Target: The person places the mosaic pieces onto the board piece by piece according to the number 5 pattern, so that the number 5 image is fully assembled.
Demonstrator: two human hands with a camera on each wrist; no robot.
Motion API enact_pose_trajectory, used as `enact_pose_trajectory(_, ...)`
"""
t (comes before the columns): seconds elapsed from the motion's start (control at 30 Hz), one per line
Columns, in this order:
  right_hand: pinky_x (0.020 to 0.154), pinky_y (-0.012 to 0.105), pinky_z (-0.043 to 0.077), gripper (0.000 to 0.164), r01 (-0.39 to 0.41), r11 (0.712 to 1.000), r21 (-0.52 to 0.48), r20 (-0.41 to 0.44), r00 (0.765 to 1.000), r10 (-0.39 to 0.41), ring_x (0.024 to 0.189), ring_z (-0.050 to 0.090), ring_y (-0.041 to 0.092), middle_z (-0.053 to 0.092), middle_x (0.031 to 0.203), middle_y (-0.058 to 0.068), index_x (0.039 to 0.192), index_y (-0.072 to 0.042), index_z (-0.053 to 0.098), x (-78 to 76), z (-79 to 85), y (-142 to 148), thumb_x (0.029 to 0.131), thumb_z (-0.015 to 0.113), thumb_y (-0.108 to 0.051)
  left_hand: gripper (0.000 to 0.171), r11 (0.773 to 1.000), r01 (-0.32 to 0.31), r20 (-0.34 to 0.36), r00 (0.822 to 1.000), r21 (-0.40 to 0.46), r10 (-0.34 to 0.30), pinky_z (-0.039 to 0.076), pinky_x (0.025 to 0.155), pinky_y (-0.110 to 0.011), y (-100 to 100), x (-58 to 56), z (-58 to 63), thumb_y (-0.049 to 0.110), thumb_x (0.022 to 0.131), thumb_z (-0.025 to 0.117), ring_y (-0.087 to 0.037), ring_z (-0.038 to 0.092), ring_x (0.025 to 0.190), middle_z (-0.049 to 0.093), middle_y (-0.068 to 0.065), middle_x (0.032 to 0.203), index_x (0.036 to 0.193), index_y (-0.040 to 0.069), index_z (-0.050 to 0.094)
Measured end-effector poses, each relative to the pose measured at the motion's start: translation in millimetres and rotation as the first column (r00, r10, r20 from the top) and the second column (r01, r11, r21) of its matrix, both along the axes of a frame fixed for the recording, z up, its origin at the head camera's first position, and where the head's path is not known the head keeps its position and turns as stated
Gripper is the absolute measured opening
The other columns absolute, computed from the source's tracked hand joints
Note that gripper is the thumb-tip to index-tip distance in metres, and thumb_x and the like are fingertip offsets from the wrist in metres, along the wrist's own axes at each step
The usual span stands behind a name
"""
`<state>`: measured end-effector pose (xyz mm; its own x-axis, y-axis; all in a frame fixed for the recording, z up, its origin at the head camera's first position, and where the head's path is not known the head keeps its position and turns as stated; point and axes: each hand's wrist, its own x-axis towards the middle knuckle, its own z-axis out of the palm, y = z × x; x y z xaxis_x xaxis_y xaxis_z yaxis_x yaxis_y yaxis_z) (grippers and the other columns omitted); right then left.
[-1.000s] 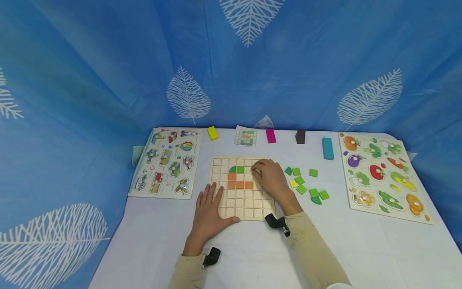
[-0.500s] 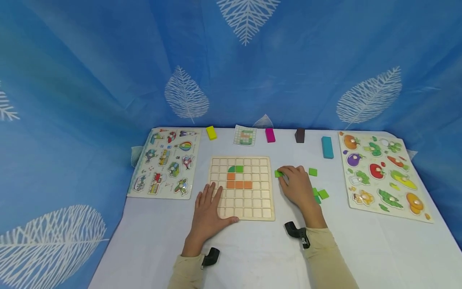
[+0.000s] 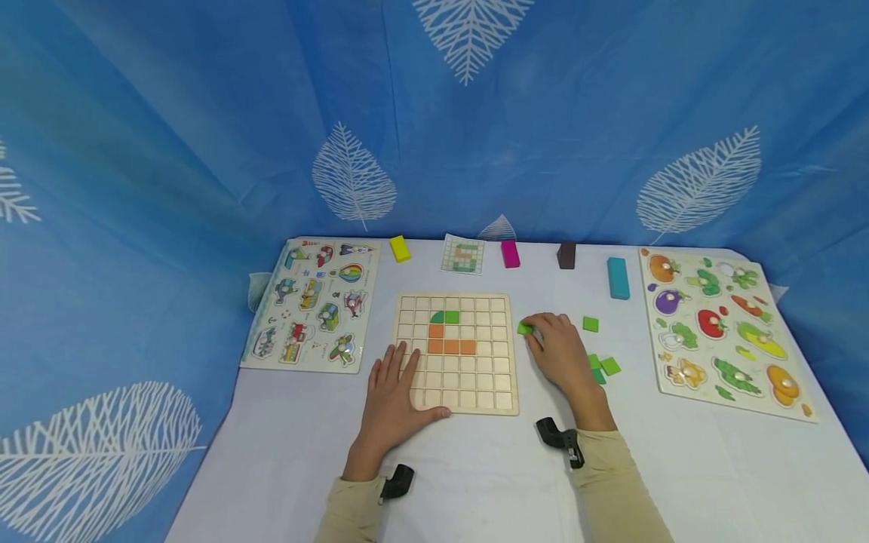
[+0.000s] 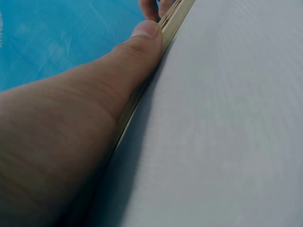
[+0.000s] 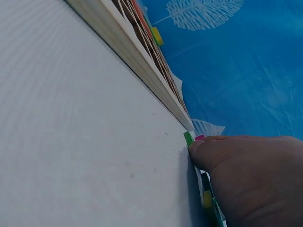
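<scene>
My right hand (image 3: pixel 557 351) is just right of the wooden grid board (image 3: pixel 485 382), pinching a light green square tile (image 3: pixel 524 329) between thumb and fingers. The right wrist view shows this green tile (image 5: pixel 188 138) tilted at the thumb tip. My left hand (image 3: pixel 394 400) rests with fingers spread on the board's lower left corner, its thumb (image 4: pixel 147 33) along the near edge. Set in the board are a dark green rounded tile (image 3: pixel 437 317), a green square (image 3: pixel 451 317) and several orange squares (image 3: pixel 451 347). My right hand hides some loose tiles.
Loose green tiles (image 3: pixel 609 366) lie right of my right hand. A pattern card (image 3: pixel 463 254) and yellow (image 3: pixel 400 249), magenta (image 3: pixel 510 255), dark brown (image 3: pixel 566 256) and teal (image 3: pixel 618 278) blocks stand behind. Picture puzzles sit left (image 3: pixel 308 305) and right (image 3: pixel 729 332).
My right hand has moved from over the board's upper right to the table beside it, where it now pinches a green tile. My left hand has stayed in place.
</scene>
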<state>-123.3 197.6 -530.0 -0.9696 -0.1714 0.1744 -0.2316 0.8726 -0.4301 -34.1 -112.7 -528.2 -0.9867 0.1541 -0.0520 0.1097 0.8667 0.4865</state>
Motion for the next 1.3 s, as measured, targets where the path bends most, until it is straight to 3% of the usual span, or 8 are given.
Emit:
enact_pose_trajectory(0.43,0.094,0.051,0.050,0.024,0.026,0.999,-0.023,0.016,1.000,-0.026,0.112,0.058,0.038,0.068,0.126,0.020,0.119,-0.005,0.071,2.7,0.0,-0.7,0.098,0.068,-0.017,0.119,1.000,0.004,0.004,1.000,0.003,-0.004,0.010,0.128,-0.057,0.7,-0.4,-1.0,0.074,0.070,0.076,-0.033,0.007,0.161,0.015,-0.011,0.172,0.162,0.014,0.031)
enact_pose_trajectory(0.73,0.105,0.053,0.048,0.024,0.032,0.997,-0.073,0.025,0.999,-0.030,0.121,0.059,0.038,0.068,0.125,0.019,0.120,-0.005,0.071,4.1,-2.2,-0.9,0.099,0.068,-0.017,0.119,1.000,0.008,0.006,1.000,-0.006,-0.007,0.010,0.128,-0.057,-1.0,0.5,-2.1,0.075,0.071,0.076,-0.032,0.006,0.161,0.014,-0.010,0.173,0.162,0.014,0.030)
enact_pose_trajectory(0.9,0.104,0.053,0.049,0.024,0.038,0.996,-0.078,0.018,0.999,-0.037,0.120,0.060,0.037,0.068,0.125,0.018,0.120,-0.006,0.071,4.5,-1.8,-0.8,0.099,0.068,-0.017,0.119,1.000,0.010,-0.001,1.000,-0.002,-0.010,0.011,0.128,-0.057,-1.0,0.7,-3.4,0.076,0.070,0.076,-0.032,0.007,0.161,0.015,-0.010,0.172,0.162,0.014,0.030)
enact_pose_trajectory(1.1,0.106,0.052,0.048,0.025,0.026,0.989,-0.142,0.040,0.999,-0.021,0.123,0.059,0.035,0.067,0.128,0.016,0.121,-0.007,0.070,-0.1,6.5,-5.8,0.099,0.067,-0.019,0.119,1.000,0.006,-0.012,1.000,-0.008,-0.006,0.012,0.128,-0.057,-0.8,0.8,-3.4,0.076,0.071,0.075,-0.032,0.007,0.161,0.015,-0.010,0.172,0.162,0.014,0.031)
enact_pose_trajectory(1.3,0.106,0.052,0.048,0.024,-0.032,0.986,-0.161,0.088,0.995,0.047,0.123,0.060,0.035,0.067,0.128,0.014,0.119,-0.008,0.072,-7.2,19.2,-21.9,0.099,0.068,-0.020,0.118,1.000,0.001,-0.019,1.000,-0.005,-0.001,0.012,0.127,-0.057,-0.7,0.4,-3.4,0.076,0.070,0.076,-0.033,0.008,0.161,0.016,-0.010,0.172,0.161,0.013,0.032)
